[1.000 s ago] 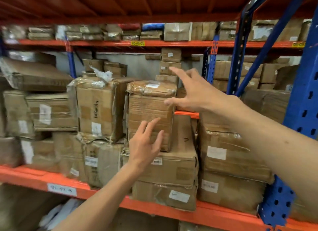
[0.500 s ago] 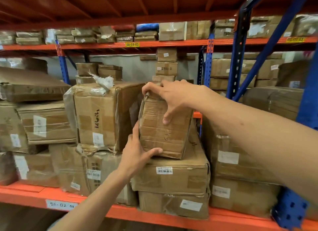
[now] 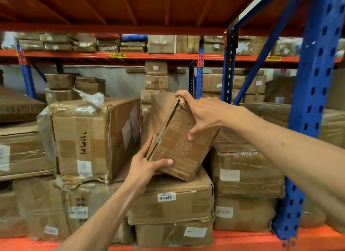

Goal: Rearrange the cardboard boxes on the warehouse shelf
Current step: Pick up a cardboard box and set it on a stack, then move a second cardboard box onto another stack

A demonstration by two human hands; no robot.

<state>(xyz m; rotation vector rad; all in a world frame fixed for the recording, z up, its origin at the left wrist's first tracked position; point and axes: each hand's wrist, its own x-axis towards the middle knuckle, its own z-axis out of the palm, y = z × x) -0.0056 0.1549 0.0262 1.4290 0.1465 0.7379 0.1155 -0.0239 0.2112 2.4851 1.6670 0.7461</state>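
A small taped cardboard box (image 3: 173, 136) is tilted to the right, its lower edge resting on a flat box with a barcode label (image 3: 173, 200). My left hand (image 3: 147, 166) grips its lower left corner, thumb across the front. My right hand (image 3: 199, 112) holds its top right corner, fingers over the torn edge and thumb on the front face. A larger box with handwriting (image 3: 87, 138) stands just to the left, close to the tilted box.
Stacked boxes (image 3: 246, 174) fill the shelf to the right, and more sit at left (image 3: 22, 150). A blue upright post (image 3: 308, 120) stands at right, and the orange shelf beam (image 3: 242, 241) runs along the bottom. The far rack (image 3: 156, 73) holds more boxes.
One second ago both hands were open in front of the upright small box. They have closed on it and tipped it to the right, lifting its left side.
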